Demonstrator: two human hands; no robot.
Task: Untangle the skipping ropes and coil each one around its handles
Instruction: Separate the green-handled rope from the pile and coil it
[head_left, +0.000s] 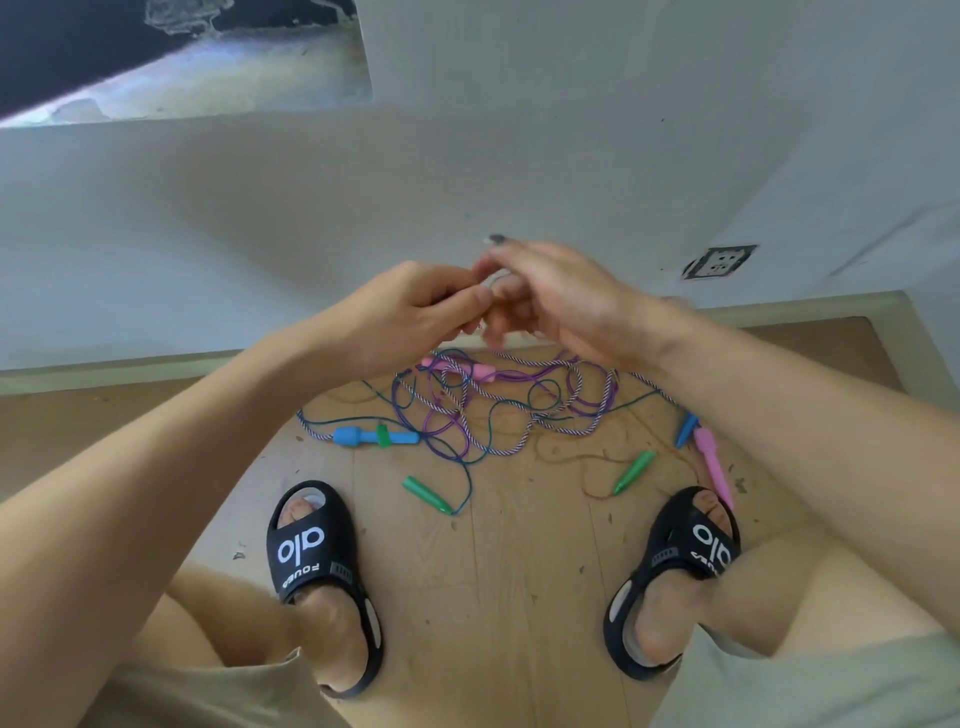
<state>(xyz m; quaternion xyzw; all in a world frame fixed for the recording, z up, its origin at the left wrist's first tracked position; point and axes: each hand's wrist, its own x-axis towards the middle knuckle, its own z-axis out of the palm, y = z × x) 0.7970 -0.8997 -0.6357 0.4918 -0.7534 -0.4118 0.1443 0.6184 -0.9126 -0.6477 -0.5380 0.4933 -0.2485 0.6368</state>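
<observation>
Both hands meet above the floor (519, 597), the left hand (410, 317) and right hand (550, 296) pinching a blurred striped cord (488, 283) between fingertips. Below, the tangled skipping ropes (493, 410) lie between two black sandals, coloured handles scattered around.

I see the skipping ropes (488, 410) lying in one tangled heap on the floor: purple, teal and striped white cords looped over each other. A blue handle (375, 436) lies flat at 9 o'clock of the heap, two pink handles (460, 368) at 12, a green handle (427, 494) at 7, another green handle (632, 472) at 4, and blue and pink handles (698, 441) at 3.
</observation>
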